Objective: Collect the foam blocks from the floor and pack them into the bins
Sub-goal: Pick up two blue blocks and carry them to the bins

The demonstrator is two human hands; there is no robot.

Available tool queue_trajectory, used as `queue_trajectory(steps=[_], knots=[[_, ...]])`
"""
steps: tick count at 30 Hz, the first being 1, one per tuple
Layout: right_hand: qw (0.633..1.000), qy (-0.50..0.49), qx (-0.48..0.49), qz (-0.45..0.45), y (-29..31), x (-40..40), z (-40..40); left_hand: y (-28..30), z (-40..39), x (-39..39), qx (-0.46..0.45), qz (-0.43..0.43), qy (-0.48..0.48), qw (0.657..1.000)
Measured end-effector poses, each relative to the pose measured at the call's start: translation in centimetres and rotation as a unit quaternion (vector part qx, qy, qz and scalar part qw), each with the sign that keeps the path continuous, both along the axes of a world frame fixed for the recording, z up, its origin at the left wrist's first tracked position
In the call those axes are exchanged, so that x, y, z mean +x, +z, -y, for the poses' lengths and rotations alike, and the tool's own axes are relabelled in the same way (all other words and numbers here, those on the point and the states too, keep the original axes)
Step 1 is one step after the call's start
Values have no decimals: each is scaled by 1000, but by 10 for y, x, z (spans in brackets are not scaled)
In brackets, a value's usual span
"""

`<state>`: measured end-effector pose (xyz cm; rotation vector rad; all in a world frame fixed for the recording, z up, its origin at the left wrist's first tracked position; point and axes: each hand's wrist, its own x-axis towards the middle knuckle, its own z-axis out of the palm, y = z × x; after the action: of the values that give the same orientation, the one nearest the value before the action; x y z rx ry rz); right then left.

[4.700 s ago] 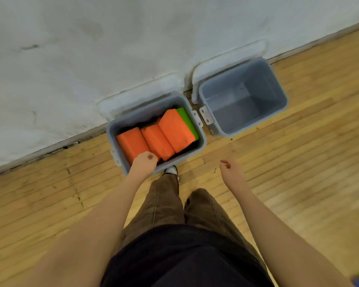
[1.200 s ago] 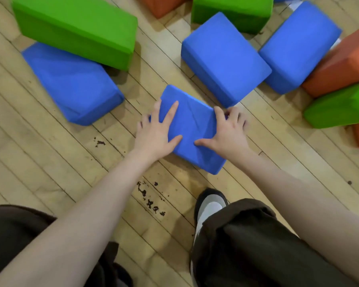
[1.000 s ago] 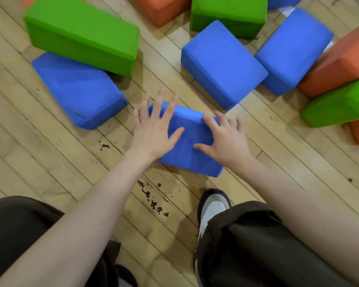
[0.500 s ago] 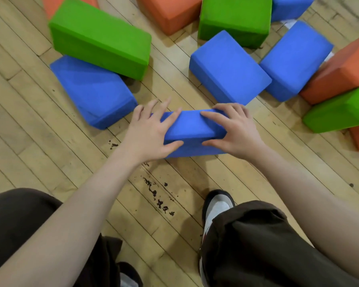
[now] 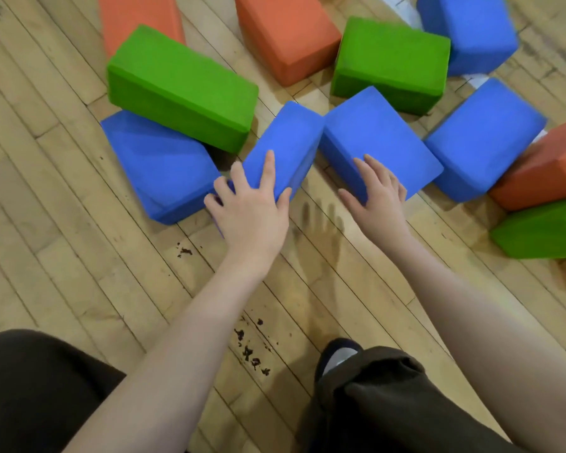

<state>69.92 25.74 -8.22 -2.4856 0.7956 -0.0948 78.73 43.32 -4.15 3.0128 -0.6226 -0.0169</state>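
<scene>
Foam blocks in blue, green and orange lie scattered on the wooden floor. My left hand [image 5: 252, 207] grips one blue block [image 5: 286, 142] by its near end; the block is tipped on its long side, and its far corner touches a second blue block [image 5: 383, 138]. My right hand [image 5: 378, 191] clasps the near corner of that second block, which lies flat, with fingers on top and thumb on the side face. The bins are out of view.
A third blue block [image 5: 157, 165] lies left of my left hand, partly under a green block [image 5: 180, 83]. More blue [image 5: 484, 138], green [image 5: 392, 60] and orange [image 5: 285, 31] blocks lie beyond and to the right. My shoe [image 5: 339, 354] and trouser legs fill the bottom edge.
Both hands held one blue block and tipped it onto its side. Now my left hand holds it alone, swung leftward, and my right hand has moved onto the neighbouring blue block.
</scene>
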Motion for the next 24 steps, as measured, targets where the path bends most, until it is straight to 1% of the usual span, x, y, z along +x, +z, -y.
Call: queue_trajectory(steps=[2, 4, 8, 10, 14, 16, 18, 21, 24], knots=[[999, -5, -14, -49, -12, 2, 15, -6, 22, -4, 11, -53, 5, 999], [995, -4, -34, -98, -22, 5, 30, -12, 35, -9, 17, -78, -16, 997], [978, 9, -71, -197, -37, 15, 50, -23, 45, -4, 8, -62, -30, 998], [973, 9, -85, -215, -43, 19, 53, -25, 49, 2, -3, -56, -28, 998], [972, 11, -129, -196, -47, 23, 49, -23, 49, 4, -7, -67, -19, 998], [975, 10, -130, -178, -40, 24, 47, -20, 45, 2, -11, -88, -7, 996], [982, 4, -109, -153, -30, 24, 43, -18, 38, 0, -11, -99, 9, 995], [993, 8, -66, -101, -13, 20, 18, -14, 21, -5, -27, -94, 25, 995], [1000, 3, 7, -28, 3, 13, -12, -12, -1, -11, -43, -86, 45, 994]])
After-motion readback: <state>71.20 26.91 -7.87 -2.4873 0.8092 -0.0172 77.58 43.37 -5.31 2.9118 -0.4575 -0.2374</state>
